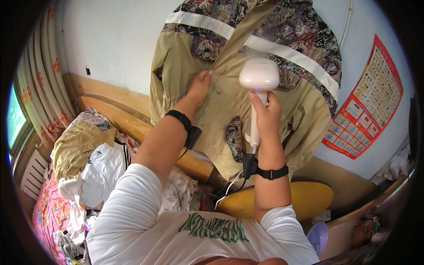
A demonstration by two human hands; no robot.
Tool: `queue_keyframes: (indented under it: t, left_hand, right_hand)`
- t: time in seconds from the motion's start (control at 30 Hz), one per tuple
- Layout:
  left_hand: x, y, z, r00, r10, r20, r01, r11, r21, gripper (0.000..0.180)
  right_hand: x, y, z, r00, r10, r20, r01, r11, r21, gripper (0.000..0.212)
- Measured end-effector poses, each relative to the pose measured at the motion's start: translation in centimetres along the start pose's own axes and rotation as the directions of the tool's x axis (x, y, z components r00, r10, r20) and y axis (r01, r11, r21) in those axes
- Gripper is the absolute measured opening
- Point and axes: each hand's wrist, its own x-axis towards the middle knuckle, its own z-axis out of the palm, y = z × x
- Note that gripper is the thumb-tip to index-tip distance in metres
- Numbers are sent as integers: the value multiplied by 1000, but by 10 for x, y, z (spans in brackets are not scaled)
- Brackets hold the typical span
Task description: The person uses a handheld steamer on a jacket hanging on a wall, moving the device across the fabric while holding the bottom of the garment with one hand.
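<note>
A khaki jacket [229,106] with dark patterned panels and a white band hangs spread out in front of me, against the wall. My left hand [201,85] pinches the edge of its front opening near the middle. In my right hand [268,112] is a white handheld garment steamer [259,74], gripped by its handle, with a small blue light below the head. The steamer head faces the jacket's right chest area; whether it touches the cloth I cannot tell. A cord runs down from the handle's base past my right wrist.
At the left, a heap of clothes [104,170] lies on a bed with a pink floral cover [46,201], beside a curtain [39,75]. A yellow rounded board [304,198] stands below the jacket. A red-bordered poster [369,99] hangs at right, and a lilac basin [318,237] sits lower right.
</note>
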Motion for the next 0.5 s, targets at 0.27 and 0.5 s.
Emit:
queue_keyframes:
  t: [0.27, 0.5]
  left_hand:
    - [1, -10, 4, 992, 104, -74, -108, 993, -48, 34]
    - [-4, -3, -2, 1000, -4, -10, 4, 999, -38, 35]
  right_hand:
    - [-9, 25, 8, 995, 34, 91, -28, 997, -66, 34]
    - [-26, 20, 7, 996, 31, 78, -36, 997, 68, 28]
